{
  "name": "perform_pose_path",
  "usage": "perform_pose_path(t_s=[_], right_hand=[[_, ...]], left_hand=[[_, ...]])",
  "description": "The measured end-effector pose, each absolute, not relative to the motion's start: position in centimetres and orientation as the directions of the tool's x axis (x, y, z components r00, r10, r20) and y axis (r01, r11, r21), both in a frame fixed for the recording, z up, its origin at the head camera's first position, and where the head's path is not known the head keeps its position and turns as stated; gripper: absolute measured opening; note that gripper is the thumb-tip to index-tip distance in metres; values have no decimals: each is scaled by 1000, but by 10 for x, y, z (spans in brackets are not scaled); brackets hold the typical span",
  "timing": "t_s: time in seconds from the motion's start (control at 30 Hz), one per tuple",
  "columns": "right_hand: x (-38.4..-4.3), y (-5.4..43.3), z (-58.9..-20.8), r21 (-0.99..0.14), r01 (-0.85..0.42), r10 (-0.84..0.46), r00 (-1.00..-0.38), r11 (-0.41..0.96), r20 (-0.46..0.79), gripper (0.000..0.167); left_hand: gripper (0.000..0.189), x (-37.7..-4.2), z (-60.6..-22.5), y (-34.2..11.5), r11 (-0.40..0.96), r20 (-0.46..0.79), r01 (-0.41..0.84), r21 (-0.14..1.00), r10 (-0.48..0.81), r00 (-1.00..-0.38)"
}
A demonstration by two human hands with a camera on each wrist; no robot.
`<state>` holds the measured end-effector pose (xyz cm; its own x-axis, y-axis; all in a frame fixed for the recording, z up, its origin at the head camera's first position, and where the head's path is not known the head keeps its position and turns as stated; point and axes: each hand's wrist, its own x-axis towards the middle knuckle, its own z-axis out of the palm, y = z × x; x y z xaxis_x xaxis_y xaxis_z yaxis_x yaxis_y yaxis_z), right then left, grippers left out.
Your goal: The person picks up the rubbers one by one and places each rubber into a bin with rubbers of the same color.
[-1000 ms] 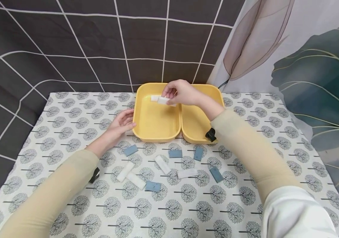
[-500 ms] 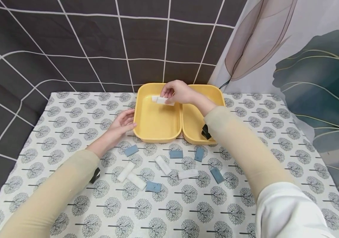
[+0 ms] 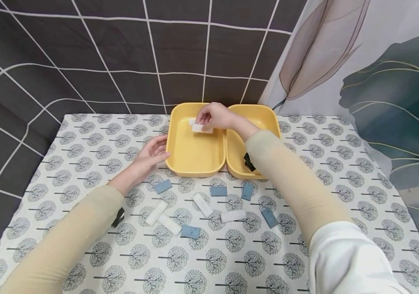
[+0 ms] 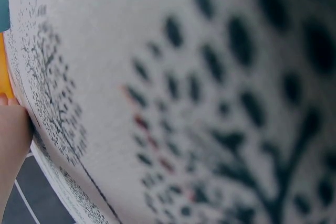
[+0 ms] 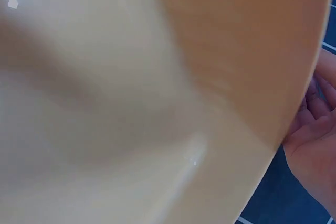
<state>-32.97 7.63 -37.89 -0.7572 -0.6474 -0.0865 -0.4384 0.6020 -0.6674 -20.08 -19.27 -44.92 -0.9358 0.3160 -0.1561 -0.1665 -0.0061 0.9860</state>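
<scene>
In the head view my right hand (image 3: 213, 115) pinches a white rectangular block (image 3: 201, 128) over the left yellow container (image 3: 194, 157), near its back. A second white block (image 3: 191, 121) shows just behind it, partly covered by the held one and the fingers. My left hand (image 3: 153, 150) rests against that container's left wall, with the thumb by the rim and the fingers along the outside. The right wrist view shows my right hand (image 5: 315, 124) at the edge, partly hidden behind a pale wall. Only a sliver of my left hand (image 4: 11, 129) shows in the left wrist view.
A second yellow container (image 3: 236, 157) adjoins on the right, under my right forearm. In front lie several blue blocks (image 3: 218, 191) and several white blocks (image 3: 202, 204), scattered on the tree-print cloth (image 3: 176, 261). A dark grid-patterned backdrop (image 3: 121, 49) stands close behind.
My right hand has lowered slightly with the white block, which now sits lower and covers more of the other white block. My left hand stays at the container wall.
</scene>
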Motion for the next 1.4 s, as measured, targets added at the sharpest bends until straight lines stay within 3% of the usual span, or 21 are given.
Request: perform_pose_path(t_s=[0.63,1.4], right_hand=[[-332,60,-391,-546,-481,-640,-756,686,-136,16],[-338,54,-394,-508,-491,-634,-759,707,-149,17]], left_hand=[[72,-201,-450,-193,-13,-158,-171,985,317,-935],[72,-200,-452,-193,-1,-158,-166,986,309,-938]])
